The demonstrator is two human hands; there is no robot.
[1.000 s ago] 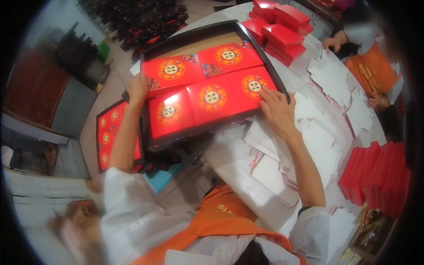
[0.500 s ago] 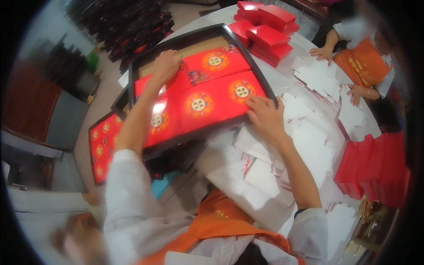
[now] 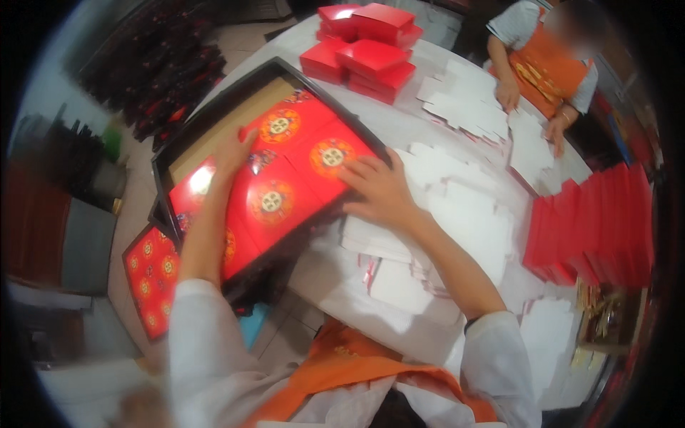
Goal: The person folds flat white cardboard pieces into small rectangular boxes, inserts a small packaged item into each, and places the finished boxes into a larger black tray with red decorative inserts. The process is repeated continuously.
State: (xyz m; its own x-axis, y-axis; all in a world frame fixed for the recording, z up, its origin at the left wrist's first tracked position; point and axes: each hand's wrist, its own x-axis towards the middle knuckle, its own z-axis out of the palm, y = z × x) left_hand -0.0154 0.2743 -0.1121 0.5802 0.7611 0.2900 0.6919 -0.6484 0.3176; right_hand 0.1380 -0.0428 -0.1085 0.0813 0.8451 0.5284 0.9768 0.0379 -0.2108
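Observation:
A large black-rimmed tray (image 3: 214, 133) lies tilted at the table's left side, its tan bottom bare along the far edge. Rows of glossy red boxes (image 3: 271, 232) fill the rest, printed with round orange-and-gold medallions. My left hand (image 3: 232, 151) reaches over the tray and rests on the boxes at the edge of the bare strip; its fingers look apart, some hidden behind the hand. My right hand (image 3: 384, 189) spreads open over the tray's right corner, fingertips on a corner box. Neither hand is lifting a box.
Plain red boxes (image 3: 374, 60) are stacked at the far side. White flat cardboard pieces (image 3: 457, 214) cover the table's middle, and red folded cartons (image 3: 592, 228) stand at right. A co-worker (image 3: 549, 64) handles white pieces across the table. Another filled tray (image 3: 151, 274) is lower left.
My view has turned, so the scene sits further left. The tray appears swung round, with its boxes nearer the right corner. My left hand's fingers are less curled over the box edge.

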